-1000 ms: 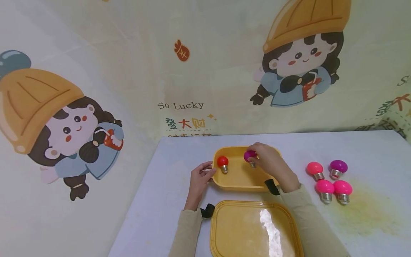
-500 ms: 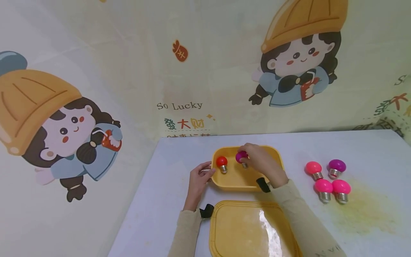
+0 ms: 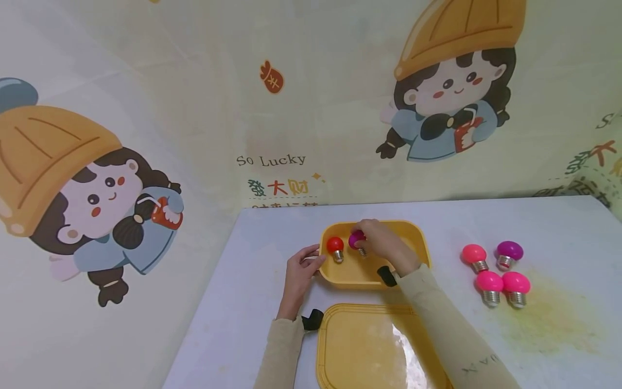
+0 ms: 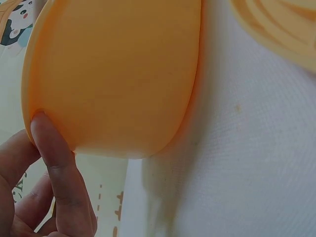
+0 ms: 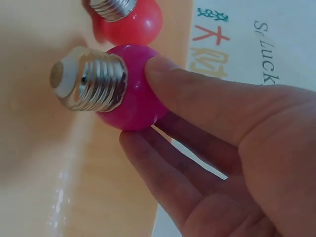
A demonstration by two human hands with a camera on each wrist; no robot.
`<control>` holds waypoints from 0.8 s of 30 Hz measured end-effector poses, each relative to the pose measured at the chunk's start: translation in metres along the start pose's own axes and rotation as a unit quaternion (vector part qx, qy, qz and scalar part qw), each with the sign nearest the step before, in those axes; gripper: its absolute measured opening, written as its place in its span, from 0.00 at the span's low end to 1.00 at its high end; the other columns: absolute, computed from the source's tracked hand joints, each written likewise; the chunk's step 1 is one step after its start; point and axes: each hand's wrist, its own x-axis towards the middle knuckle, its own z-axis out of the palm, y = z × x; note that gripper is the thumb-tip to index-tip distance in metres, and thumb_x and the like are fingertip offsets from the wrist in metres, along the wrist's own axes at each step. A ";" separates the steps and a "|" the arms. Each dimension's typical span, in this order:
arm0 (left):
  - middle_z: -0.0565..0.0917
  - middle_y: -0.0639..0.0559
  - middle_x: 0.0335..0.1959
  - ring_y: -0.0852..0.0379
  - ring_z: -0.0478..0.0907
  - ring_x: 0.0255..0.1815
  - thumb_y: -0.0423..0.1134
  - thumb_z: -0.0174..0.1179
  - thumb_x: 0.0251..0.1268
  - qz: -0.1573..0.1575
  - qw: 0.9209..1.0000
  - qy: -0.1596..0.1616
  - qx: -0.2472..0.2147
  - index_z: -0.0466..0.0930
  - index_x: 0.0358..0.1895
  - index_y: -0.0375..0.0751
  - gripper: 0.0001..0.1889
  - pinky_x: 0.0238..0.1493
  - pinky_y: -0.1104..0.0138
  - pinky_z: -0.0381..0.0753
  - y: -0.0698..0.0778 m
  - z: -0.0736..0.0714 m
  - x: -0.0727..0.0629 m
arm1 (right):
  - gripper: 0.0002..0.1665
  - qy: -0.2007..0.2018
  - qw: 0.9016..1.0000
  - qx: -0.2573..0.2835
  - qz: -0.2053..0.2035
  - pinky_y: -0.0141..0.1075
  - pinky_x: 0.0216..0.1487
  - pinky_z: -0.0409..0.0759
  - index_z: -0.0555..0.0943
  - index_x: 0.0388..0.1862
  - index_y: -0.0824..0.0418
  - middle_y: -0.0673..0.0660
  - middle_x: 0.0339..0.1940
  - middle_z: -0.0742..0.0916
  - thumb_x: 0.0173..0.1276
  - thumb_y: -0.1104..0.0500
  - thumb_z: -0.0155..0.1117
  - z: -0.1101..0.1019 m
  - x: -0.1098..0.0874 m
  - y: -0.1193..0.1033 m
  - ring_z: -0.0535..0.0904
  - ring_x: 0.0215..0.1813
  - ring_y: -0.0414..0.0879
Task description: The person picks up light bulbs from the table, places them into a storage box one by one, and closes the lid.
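In the head view my right hand (image 3: 386, 243) is over the yellow plastic box (image 3: 359, 284), pinching a purple light bulb (image 3: 356, 238). The right wrist view shows thumb and fingertips around the purple globe, with the silver screw base (image 5: 101, 81) pointing away from the palm. A red light bulb (image 3: 335, 245) lies in the box just left of the purple one. At the box's left end my left hand (image 3: 298, 273) grips the rim. Seen from the left wrist, one digit presses the outer wall (image 4: 118, 84) while another sits behind the rim.
Nearer me lies a yellow lid (image 3: 364, 346), partly under the right sleeve (image 3: 452, 324). To the right on the white table (image 3: 568, 232) are several more bulbs: a second purple bulb (image 3: 509, 250) and pink ones (image 3: 489, 281). A cartoon-printed cloth (image 3: 340, 108) hangs behind.
My right hand has moved left inside the box with the purple bulb, bringing it close to the red one. The left hand stays at the rim.
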 end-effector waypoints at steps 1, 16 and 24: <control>0.81 0.39 0.48 0.35 0.80 0.45 0.31 0.64 0.66 0.001 1.000 0.000 0.000 0.78 0.60 0.30 0.20 0.33 0.73 0.82 0.000 0.000 0.000 | 0.16 -0.002 1.000 0.001 0.002 0.44 0.53 0.83 0.82 0.52 0.70 0.62 0.46 0.86 0.65 0.67 0.68 0.001 0.001 0.001 0.79 0.43 0.51; 0.80 0.40 0.48 0.33 0.79 0.47 0.33 0.64 0.67 -0.004 1.000 0.001 0.008 0.77 0.61 0.30 0.20 0.36 0.73 0.83 0.003 0.000 -0.001 | 0.13 -0.034 0.999 0.004 0.000 0.41 0.50 0.82 0.83 0.49 0.70 0.62 0.42 0.86 0.66 0.68 0.67 0.004 0.016 0.005 0.77 0.40 0.50; 0.80 0.40 0.48 0.33 0.79 0.47 0.32 0.64 0.67 -0.006 1.000 0.002 0.010 0.78 0.60 0.30 0.20 0.35 0.73 0.83 0.003 0.001 0.000 | 0.18 -0.042 0.999 0.009 0.011 0.44 0.56 0.82 0.81 0.55 0.70 0.62 0.48 0.86 0.67 0.67 0.66 0.006 0.016 0.005 0.78 0.44 0.51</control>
